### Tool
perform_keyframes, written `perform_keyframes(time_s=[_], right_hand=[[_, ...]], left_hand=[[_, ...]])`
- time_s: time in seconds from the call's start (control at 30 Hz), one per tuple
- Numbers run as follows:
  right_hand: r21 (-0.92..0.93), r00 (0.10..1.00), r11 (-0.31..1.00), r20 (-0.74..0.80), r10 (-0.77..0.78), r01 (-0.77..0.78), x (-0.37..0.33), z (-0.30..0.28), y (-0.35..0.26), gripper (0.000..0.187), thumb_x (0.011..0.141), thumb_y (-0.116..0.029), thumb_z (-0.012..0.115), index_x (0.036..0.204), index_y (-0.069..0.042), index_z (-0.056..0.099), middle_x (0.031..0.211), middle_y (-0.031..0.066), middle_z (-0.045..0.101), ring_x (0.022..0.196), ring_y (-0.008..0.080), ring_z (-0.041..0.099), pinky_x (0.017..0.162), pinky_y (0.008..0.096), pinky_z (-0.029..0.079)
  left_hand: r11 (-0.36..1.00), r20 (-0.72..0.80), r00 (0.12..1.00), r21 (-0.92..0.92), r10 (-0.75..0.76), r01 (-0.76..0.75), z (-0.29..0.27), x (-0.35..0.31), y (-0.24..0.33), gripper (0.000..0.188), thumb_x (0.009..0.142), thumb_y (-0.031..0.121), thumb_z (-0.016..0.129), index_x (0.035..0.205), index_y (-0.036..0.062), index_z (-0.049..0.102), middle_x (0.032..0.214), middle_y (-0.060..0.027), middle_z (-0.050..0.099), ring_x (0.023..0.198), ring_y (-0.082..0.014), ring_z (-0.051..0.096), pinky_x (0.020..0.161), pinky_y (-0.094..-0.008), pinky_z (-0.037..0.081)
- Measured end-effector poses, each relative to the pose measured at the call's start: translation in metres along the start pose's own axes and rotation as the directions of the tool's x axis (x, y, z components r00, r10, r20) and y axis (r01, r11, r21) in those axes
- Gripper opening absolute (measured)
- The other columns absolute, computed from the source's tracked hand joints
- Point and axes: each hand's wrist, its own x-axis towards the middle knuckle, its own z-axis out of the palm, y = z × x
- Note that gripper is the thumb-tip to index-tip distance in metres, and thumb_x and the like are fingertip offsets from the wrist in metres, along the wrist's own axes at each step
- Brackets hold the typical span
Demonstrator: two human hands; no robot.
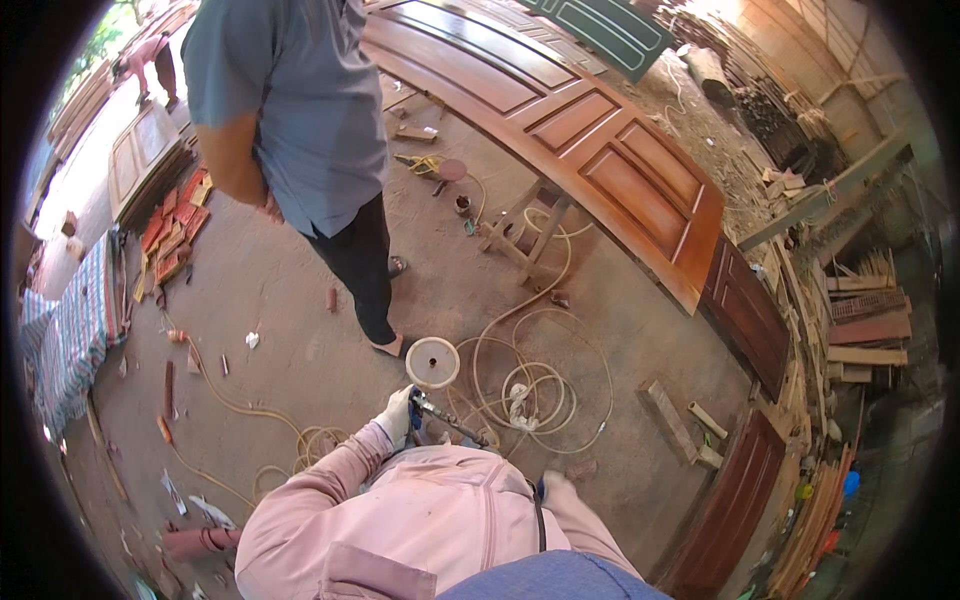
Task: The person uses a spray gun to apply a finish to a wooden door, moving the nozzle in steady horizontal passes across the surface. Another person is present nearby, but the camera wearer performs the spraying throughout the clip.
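The left hand (pixel 397 415), in a pale glove, is closed around the spray gun (pixel 447 415), which is held in front of the pink jacket (pixel 440 515). Its fingers are curled about the handle, but the trigger and most of the fingertips are hidden from above. The gun's round cup (pixel 433 362) shows only its pale top with a dark central spot, so its contents cannot be seen. The metal end reaches the jacket's edge, and any hose joint there is hard to make out.

Right of the spray gun and closer to the body, the right hand (pixel 558 487) hangs low beside the jacket. It is small and partly turned away; I cannot tell whether its fingers are loose, clenched or holding something.

Just right of the spray gun, a pale hose (pixel 574 398) lies in overlapping loops, with a white bundle (pixel 520 405) among them too indistinct to identify. Beyond the gun stands a co-worker in a grey-blue shirt (pixel 310 120), the head cut off by the upper edge and the hands mostly obscured. Farther beyond and to the gun's right lies a glossy reddish-brown panelled door (pixel 575 130); a green panelled door (pixel 605 32) past it is cropped at the top. Far left of the gun, a striped sheet (pixel 85 310) covers something unseen.
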Motion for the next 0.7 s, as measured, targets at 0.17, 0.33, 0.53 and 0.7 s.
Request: perform_keyframes(time_s=[0.17,0.33,0.53,0.7], right_hand=[[0.176,0.974,0.984,0.224,-0.011,-0.03,-0.067,0.077,0.052,0.039,0.089,-0.029,0.054,0.121,-0.008,0.063,0.124,0.02,0.062,0.118,0.0381,0.057,0.094,0.0476,0.047],[0.306,0.98,0.949,0.196,0.018,-0.079,-0.113,0.104,0.072,0.039,0.089,-0.03,0.054,0.12,-0.008,0.062,0.121,0.0208,0.063,0.115,0.0388,0.058,0.093,0.0481,0.048],[0.21,0.983,0.976,0.184,0.022,-0.062,-0.161,0.127,0.085,0.039,0.089,-0.032,0.053,0.119,-0.009,0.061,0.119,0.0216,0.063,0.112,0.0396,0.06,0.091,0.0486,0.049],[-0.072,0.869,0.99,-0.474,-0.144,0.125,-0.148,0.06,0.032,0.041,0.091,-0.041,0.052,0.118,-0.01,0.058,0.106,0.0151,0.065,0.099,0.034,0.064,0.083,0.0489,0.051]], left_hand=[[0.995,-0.132,0.987,-0.014,0.092,-0.095,-0.006,0.004,-0.004,0.028,0.093,0.035,0.055,0.082,0.0111,0.063,0.06,-0.0042,0.055,0.045,-0.018,0.051,0.037,-0.0324,0.039],[0.984,-0.207,0.962,-0.001,-0.177,0.181,-0.01,0.009,-0.001,0.021,0.094,0.035,0.058,0.083,0.0171,0.06,0.066,-0.003,0.057,0.054,-0.0187,0.055,0.048,-0.0329,0.045],[0.971,-0.124,0.968,0.068,-0.219,0.229,0.033,0.008,-0.006,0.026,0.094,0.038,0.056,0.076,0.0193,0.058,0.058,-0.0012,0.05,0.048,-0.0193,0.05,0.043,-0.0348,0.039],[0.93,-0.04,0.951,0.201,-0.307,0.309,0.058,0.017,-0.007,0.021,0.092,0.034,0.057,0.076,0.0192,0.057,0.061,-0.0015,0.053,0.051,-0.0203,0.052,0.045,-0.035,0.039]])
